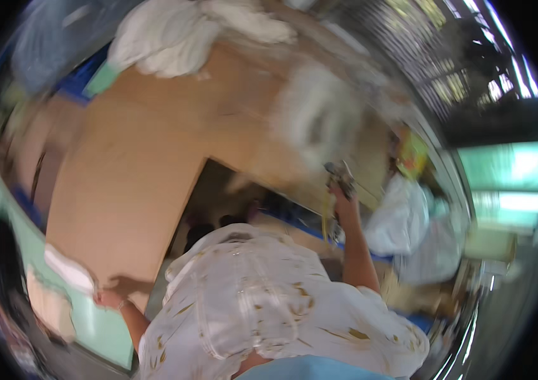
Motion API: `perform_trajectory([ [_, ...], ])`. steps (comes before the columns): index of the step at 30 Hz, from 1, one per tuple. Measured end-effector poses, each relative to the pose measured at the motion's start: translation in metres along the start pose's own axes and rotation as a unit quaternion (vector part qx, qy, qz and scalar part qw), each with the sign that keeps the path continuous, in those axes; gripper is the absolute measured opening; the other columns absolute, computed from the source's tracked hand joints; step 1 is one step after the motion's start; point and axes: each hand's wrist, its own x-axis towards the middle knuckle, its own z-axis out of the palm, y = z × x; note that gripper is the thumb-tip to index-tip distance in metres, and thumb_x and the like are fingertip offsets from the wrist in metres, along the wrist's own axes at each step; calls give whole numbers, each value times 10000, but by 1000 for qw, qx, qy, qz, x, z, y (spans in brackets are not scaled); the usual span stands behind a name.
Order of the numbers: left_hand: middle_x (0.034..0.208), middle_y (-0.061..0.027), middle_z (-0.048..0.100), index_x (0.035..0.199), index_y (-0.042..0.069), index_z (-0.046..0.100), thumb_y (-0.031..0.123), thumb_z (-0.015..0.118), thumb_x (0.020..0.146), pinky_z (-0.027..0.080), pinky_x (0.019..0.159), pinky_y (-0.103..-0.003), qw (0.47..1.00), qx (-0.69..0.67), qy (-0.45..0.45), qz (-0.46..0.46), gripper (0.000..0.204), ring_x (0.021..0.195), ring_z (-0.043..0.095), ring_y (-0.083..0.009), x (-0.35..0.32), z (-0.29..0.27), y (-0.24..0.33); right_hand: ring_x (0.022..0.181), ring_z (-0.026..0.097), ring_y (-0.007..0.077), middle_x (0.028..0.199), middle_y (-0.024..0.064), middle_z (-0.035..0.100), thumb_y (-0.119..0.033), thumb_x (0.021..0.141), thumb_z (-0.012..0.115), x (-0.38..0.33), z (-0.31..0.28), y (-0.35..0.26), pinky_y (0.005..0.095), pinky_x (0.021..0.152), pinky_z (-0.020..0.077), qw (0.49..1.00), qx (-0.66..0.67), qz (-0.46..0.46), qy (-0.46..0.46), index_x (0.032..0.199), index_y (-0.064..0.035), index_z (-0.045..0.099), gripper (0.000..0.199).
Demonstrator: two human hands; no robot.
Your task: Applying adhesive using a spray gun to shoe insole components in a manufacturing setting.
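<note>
Right hand [345, 201] raised, grip closed around a spray gun [340, 175] with a yellow hose [326, 221] hanging below it; a blurred white spray cloud [313, 117] sits against the large wooden panel [136, 164]. Left hand [109, 297] rests at the panel's lower left edge; its grip cannot be made out. White cloth [174, 35] lies at the panel's top.
</note>
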Motion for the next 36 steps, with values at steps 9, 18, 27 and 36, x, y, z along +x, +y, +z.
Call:
perform_trajectory([
  [9,1177,-213,529,1230,-43,484,144,510,869,463,820,-364,912,53,-253,318,407,961,557,-270,-174,170,168,406,385,72,757,18,611,-318,852,592,64,-163,48,252,370,328,962,197,141,128,906,-61,637,266],
  [18,1252,-96,463,1154,36,530,90,511,891,487,716,-303,794,25,-493,356,269,906,550,-171,-404,193,214,443,470,118,727,51,609,-376,848,592,207,-145,40,291,382,364,966,215,117,78,827,-29,610,349],
  [27,1239,-107,461,1139,40,537,61,504,883,498,662,-278,805,104,-448,376,259,891,553,-171,-387,175,198,595,549,132,659,48,582,-374,846,602,273,-111,51,304,554,431,977,153,107,105,797,-4,612,373],
  [36,1226,-90,473,1123,52,551,18,521,858,486,630,-232,742,94,-541,385,269,919,547,-164,-391,249,215,543,487,104,601,12,538,-343,858,598,276,-98,39,302,505,385,976,133,79,151,736,-31,598,335],
])
